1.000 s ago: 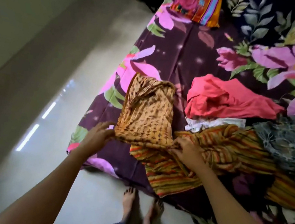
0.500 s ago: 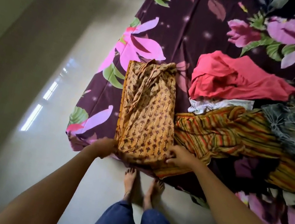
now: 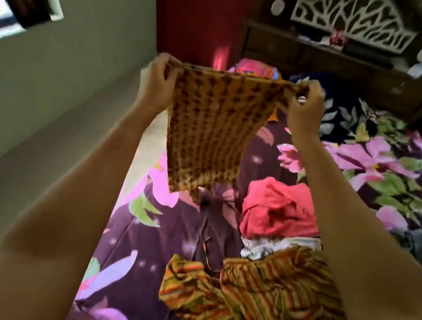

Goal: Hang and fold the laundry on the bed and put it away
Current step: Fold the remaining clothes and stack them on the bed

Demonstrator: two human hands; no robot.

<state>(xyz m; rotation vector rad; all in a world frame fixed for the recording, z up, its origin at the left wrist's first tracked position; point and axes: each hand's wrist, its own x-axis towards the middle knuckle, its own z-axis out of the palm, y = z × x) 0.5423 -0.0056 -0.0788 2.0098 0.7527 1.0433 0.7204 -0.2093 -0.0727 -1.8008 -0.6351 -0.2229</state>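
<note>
Head view: orange printed garment (image 3: pixel 209 131), held up in air over bed (image 3: pixel 156 237), top edge stretched btw both hands, rest hanging free. L hand (image 3: pixel 156 79) pinches top-left corner; R hand (image 3: pixel 301 111) pinches top-right. On bed: red garment (image 3: pixel 277 211), white cloth (image 3: pixel 267 247) touching its near side, striped garment (image 3: pixel 251 294) nearest.

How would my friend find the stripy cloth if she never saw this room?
Find the big bed with the purple flowery sheet. At its near end, just this side of the red cloth, lies the crumpled stripy cloth. Only it has thin orange, green and yellow stripes; the orange cloth held up has dark spots.
</note>
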